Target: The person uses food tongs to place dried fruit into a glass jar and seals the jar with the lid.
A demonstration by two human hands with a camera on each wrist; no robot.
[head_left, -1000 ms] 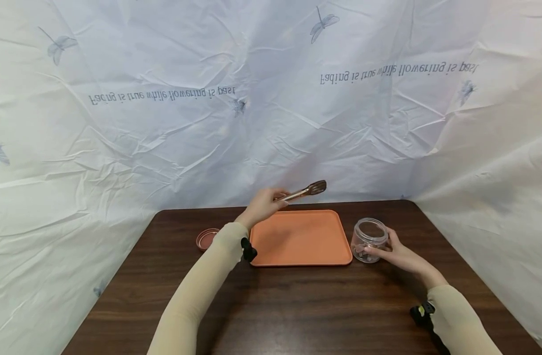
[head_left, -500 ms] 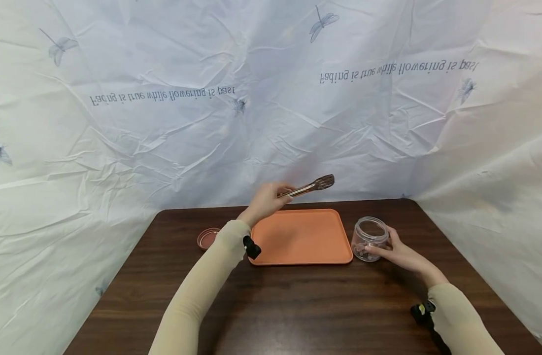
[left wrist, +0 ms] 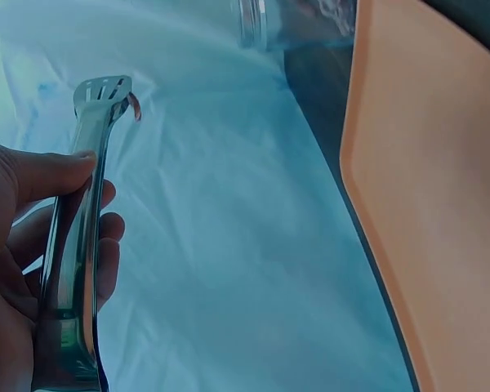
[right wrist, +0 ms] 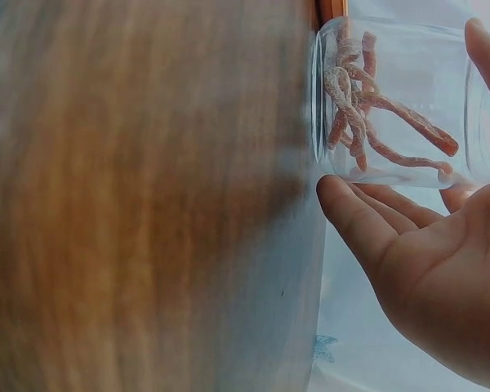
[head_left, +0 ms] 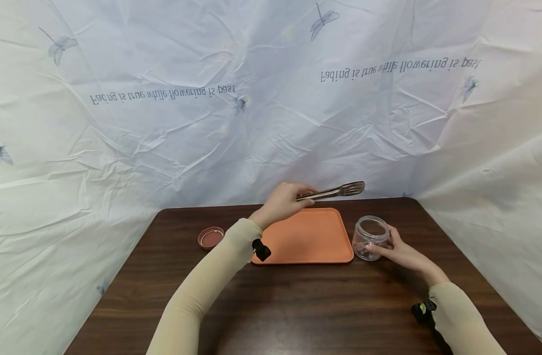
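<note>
Metal tongs [head_left: 337,191] hang in the air above the tray's back edge, their slotted heads pointing right towards the jar. My left hand [head_left: 285,201] grips them along the handle, the thumb [left wrist: 61,173] lying on one arm of the tongs in the left wrist view. A clear wide-mouthed jar [head_left: 370,237] stands uncovered on the table, right of the tray. Fingers and thumb of my right hand [head_left: 401,252] hold its right side. Several brownish, powdery twisted strips [right wrist: 404,122] lie inside the jar, seen through its wall in the right wrist view.
An orange rectangular tray [head_left: 315,241] lies on the dark wooden table [head_left: 297,305], close beside the jar. Left of the tray sits a round reddish lid [head_left: 211,238]. White printed sheeting [head_left: 271,138] rises right behind the table's back edge.
My left hand has carried the tongs to the right, towards the jar, after a slight rise. My right hand and the jar have stayed in place.
</note>
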